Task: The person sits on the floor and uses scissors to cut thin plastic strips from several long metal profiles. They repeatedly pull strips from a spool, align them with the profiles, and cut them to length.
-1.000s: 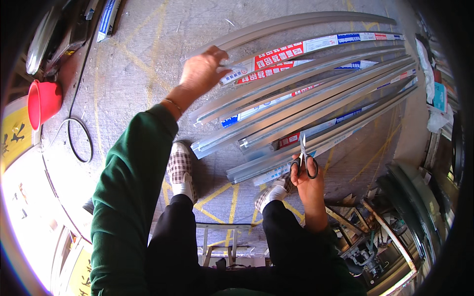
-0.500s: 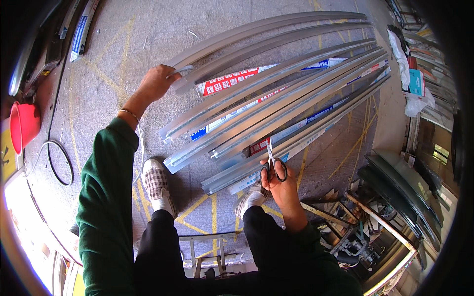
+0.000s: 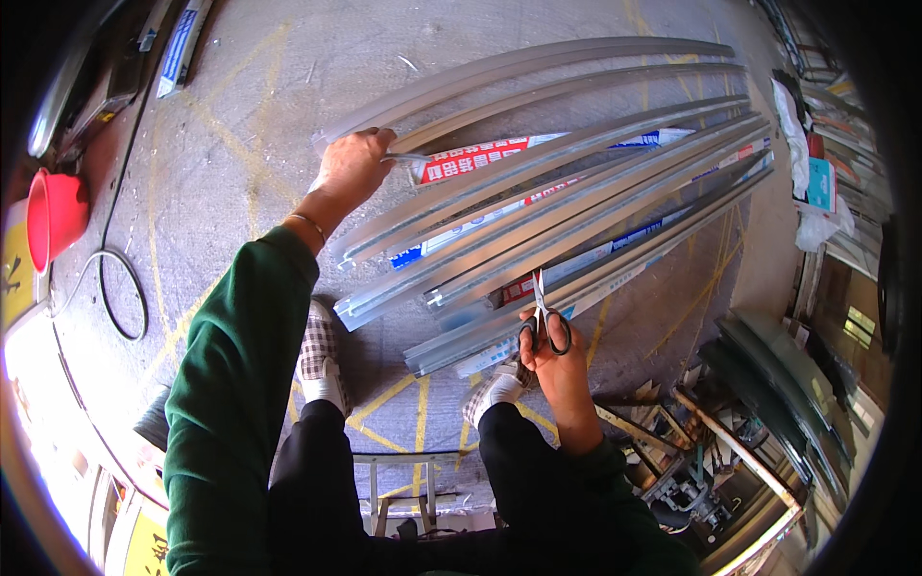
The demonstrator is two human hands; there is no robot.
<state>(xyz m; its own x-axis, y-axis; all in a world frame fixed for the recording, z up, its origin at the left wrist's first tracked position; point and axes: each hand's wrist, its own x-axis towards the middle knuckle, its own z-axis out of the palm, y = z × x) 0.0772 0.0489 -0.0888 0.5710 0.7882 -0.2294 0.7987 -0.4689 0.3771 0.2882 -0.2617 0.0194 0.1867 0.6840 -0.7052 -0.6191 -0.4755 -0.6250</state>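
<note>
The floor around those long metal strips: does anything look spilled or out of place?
One small oddity: a thin pale scrap lies loose on the floor beyond the long metal strips, apart from them, like stray litter. I see no spill.

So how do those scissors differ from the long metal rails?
The scissors are short; the rails are far longer. The scissors are partly black; the rails look mostly silvery grey. The scissors sit in the right hand; the rails stretch over the floor. Both show silvery metal.

Second-farthest metal bar [image 3: 567,86] turned, plain side up, printed label hidden
</note>
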